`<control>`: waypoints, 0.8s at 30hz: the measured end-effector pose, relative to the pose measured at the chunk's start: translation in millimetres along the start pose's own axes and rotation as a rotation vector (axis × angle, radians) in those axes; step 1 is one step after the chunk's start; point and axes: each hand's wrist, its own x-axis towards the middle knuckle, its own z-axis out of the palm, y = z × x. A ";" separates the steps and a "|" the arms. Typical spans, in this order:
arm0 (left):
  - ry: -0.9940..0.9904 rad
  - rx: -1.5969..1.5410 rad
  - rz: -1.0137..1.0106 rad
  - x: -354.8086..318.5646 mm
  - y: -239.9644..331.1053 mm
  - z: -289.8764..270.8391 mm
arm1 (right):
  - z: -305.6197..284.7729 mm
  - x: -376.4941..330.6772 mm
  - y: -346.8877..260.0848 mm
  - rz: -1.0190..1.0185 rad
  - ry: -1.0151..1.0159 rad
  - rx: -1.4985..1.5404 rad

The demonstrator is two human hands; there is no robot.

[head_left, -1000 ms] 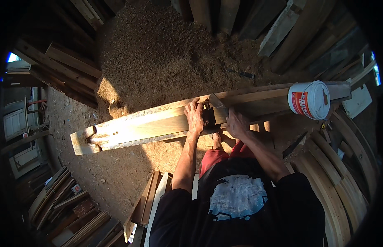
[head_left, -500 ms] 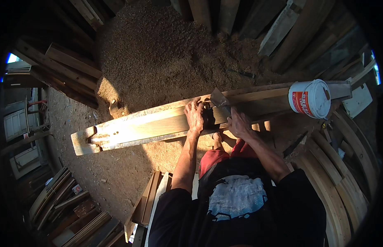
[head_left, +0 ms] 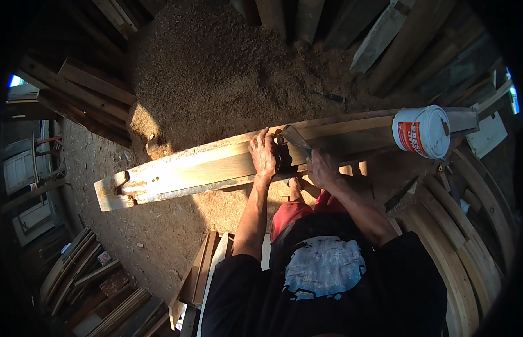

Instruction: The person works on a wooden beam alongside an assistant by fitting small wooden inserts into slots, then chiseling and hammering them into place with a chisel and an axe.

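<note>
A long pale wooden board (head_left: 208, 169) lies on a narrow workbench (head_left: 112, 196), running from lower left to upper right. My left hand (head_left: 264, 154) rests on the board near its middle, fingers extended toward the far edge. Just right of it, my right hand (head_left: 323, 168) grips a putty knife (head_left: 295, 136). Its broad, flat blade points up and left, close above the board beside my left fingers. The handle is mostly hidden in my grip. Whether the blade touches the wood I cannot tell, as deep shadow falls between the hands.
A white bucket (head_left: 421, 133) with a red label stands on the bench's right part. Beyond the bench spreads a heap of wood shavings (head_left: 216, 67). Timber planks (head_left: 98, 81) lean at the far left; curved planks (head_left: 458, 236) are stacked at right, more boards (head_left: 112, 297) at lower left.
The putty knife and my right hand have shifted slightly left, with the blade nearer my left fingers. My left hand stays at nearly the same place on the board.
</note>
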 end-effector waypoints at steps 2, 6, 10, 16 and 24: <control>-0.035 0.031 0.018 0.7 4.0 -1.8 | 2.1 5.3 11.8 0.018 -0.067 -0.092; -0.087 0.066 0.055 1.4 17.4 -10.5 | -3.1 -1.2 40.7 0.087 -0.055 0.088; -0.144 0.161 0.112 0.6 6.0 -9.8 | 1.0 -27.4 78.5 0.148 0.004 0.430; -0.117 0.125 0.099 15.0 -9.1 6.6 | -4.5 -30.6 90.8 0.494 0.126 1.079; -0.083 0.099 -0.012 3.7 2.9 9.3 | -33.2 -3.0 87.9 0.600 0.079 0.197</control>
